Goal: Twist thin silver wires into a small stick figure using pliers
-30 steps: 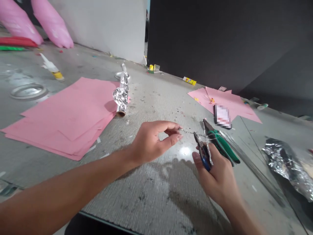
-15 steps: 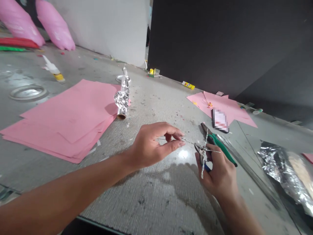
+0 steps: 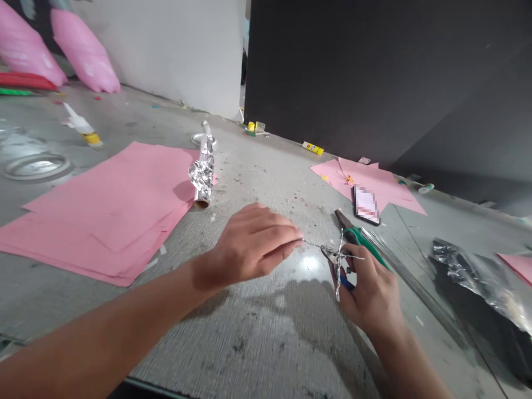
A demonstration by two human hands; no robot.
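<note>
My left hand (image 3: 257,244) is closed, its fingertips pinching the end of a thin twisted wire (image 3: 312,243). The wire runs right to a small cross-shaped wire piece (image 3: 338,266) with twisted arms. My right hand (image 3: 369,293) is wrapped round blue-handled pliers (image 3: 346,281), whose jaws meet the twisted wire close to the crossing. The cross-shaped piece lies in front of the right fingers and partly hides the pliers. Just behind the right hand, green-handled pliers (image 3: 361,237) rest on the table beside a bundle of straight wires (image 3: 411,282).
Pink sheets (image 3: 103,205) are stacked at left, with a foil roll (image 3: 203,172) at their edge. A glue bottle (image 3: 83,126) and a tape ring (image 3: 37,166) lie farther left. At right are a phone (image 3: 366,205), more pink paper (image 3: 374,177) and a crumpled foil-like wrapper (image 3: 474,277).
My left fingers have closed together and the hand has rolled over, its back now facing up. My right hand keeps its grip on the pliers. The view has shifted slightly.
</note>
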